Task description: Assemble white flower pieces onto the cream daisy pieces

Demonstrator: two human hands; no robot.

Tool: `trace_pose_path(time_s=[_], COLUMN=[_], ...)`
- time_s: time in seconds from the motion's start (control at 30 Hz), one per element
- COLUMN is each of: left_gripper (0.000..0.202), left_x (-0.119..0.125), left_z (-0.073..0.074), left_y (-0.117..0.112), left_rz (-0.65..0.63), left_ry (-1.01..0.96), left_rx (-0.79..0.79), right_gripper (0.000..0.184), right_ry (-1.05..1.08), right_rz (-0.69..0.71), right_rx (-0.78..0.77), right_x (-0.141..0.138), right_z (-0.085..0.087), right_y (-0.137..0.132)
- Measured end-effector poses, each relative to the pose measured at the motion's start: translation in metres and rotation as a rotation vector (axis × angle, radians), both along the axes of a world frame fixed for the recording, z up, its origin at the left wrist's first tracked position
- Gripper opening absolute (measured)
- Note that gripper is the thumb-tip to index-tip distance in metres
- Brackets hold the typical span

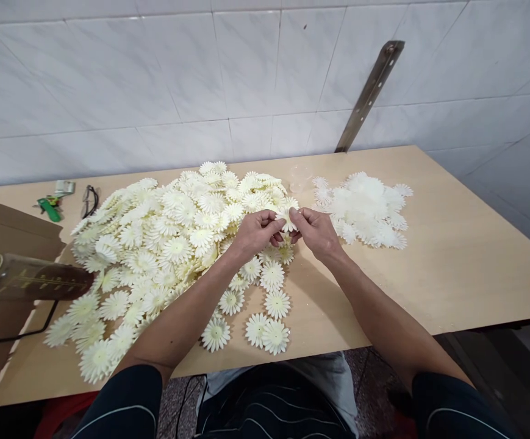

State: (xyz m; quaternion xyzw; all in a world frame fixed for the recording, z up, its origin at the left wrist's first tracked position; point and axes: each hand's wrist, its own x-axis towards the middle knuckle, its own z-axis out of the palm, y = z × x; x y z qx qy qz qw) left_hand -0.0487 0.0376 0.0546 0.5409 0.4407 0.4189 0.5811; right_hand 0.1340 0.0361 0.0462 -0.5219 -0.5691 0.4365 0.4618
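Note:
My left hand [256,232] and my right hand [316,231] meet over the wooden table [466,256], both pinched on one cream fabric daisy flower [287,220] held between their fingertips. Under and left of the hands spreads a big heap of cream daisy flowers [164,244]. Right of my right hand lies a smaller, whiter pile of flower pieces [365,210]. Loose single flowers [265,329] lie near the table's front edge, between my forearms.
A cardboard box flap [8,231] and a dark tool with a clear scale [27,277] sit at the left. Green-handled cutters [49,207] and glasses [89,200] lie at the back left. A metal strip [369,91] leans on the tiled wall.

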Motion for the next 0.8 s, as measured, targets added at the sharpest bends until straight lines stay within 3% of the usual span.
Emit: trace_pose_path(time_s=[0.17,0.37,0.47,0.6,0.7,0.8], left_gripper=[0.026,0.024,0.024,0.032,0.034,0.036], left_x=[-0.005,-0.008,-0.006,0.0,0.004,0.002], left_z=[0.005,0.006,0.004,0.0,-0.001,0.002], left_y=[0.001,-0.002,-0.004,-0.004,-0.004,-0.004], left_rz=[0.041,0.049,0.039,0.005,-0.005,0.024], left_ry=[0.132,0.453,0.382,0.187,0.09,0.055], left_rx=[0.047,0.269,0.229,0.056,-0.016,-0.041], right_gripper=[0.079,0.073,0.072,0.072,0.074,0.077], right_ry=[0.118,-0.163,-0.3,-0.415,-0.32,-0.076], right_rz=[0.128,0.138,0.101,0.019,-0.001,0.101], right_rx=[-0.064,-0.018,0.034,0.105,0.078,-0.034], right_x=[0.004,0.011,0.009,0.003,0.0,-0.001], right_z=[0.002,0.003,0.004,0.004,0.003,0.002], right_y=[0.004,0.004,0.002,-0.001,-0.002,-0.001])
